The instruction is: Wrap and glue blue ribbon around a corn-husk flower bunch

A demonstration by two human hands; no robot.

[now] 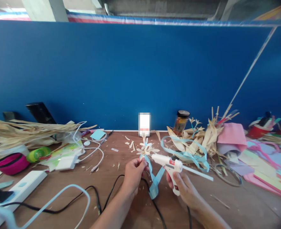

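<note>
My left hand point(134, 171) is closed, thumb and fingers pinched at the base of a pale husk flower point(147, 149) with several petals. Light blue ribbon point(156, 181) trails from the flower down to the table between my hands. Wrapped round the handle of a white hot glue gun point(172, 165) is my right hand point(182, 187). The gun's nozzle points left, close to the flower; whether it touches cannot be made out. A long translucent glue stick point(199, 173) sticks out of its back end.
Dried husks point(193, 143), a capped jar point(181, 122) and coloured paper point(262, 171) lie to the right. On the left are more husk strips point(23, 130), a white power strip point(23, 190) and a pink round case point(11, 163). A black cord point(92, 190) crosses the table, and a blue partition point(131, 73) stands behind.
</note>
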